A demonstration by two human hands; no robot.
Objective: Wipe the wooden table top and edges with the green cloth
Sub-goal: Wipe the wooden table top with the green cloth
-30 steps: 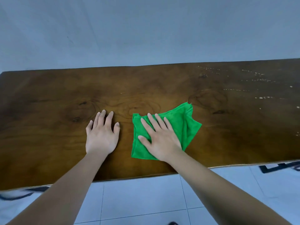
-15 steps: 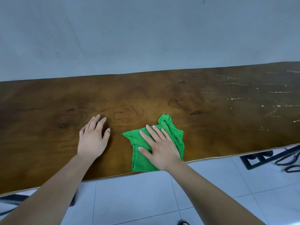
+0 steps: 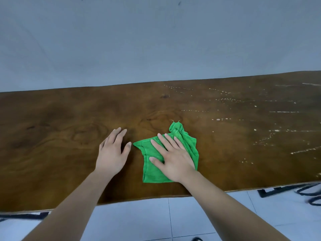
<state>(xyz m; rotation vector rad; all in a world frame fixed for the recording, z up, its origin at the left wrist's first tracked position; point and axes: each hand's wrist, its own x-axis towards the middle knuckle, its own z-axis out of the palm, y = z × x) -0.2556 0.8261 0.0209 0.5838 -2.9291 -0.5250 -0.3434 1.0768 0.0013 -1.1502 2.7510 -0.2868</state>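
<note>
A long dark wooden table top (image 3: 52, 136) spans the view. The green cloth (image 3: 187, 141) lies crumpled on it near the front edge, right of centre. My right hand (image 3: 171, 158) presses flat on the cloth with fingers spread, covering its middle. My left hand (image 3: 112, 152) rests flat on the bare wood just left of the cloth, fingers together, holding nothing. White specks and streaks (image 3: 271, 133) mark the right part of the table top.
A plain grey wall (image 3: 156, 40) rises right behind the table's far edge. Below the front edge is a white tiled floor (image 3: 135, 220). Black frame parts and cables (image 3: 295, 190) lie on the floor at the right.
My right hand has dragged the cloth along the table, and the cloth has bunched up from a flat spread. My left hand followed beside it. More of the speckled right side shows.
</note>
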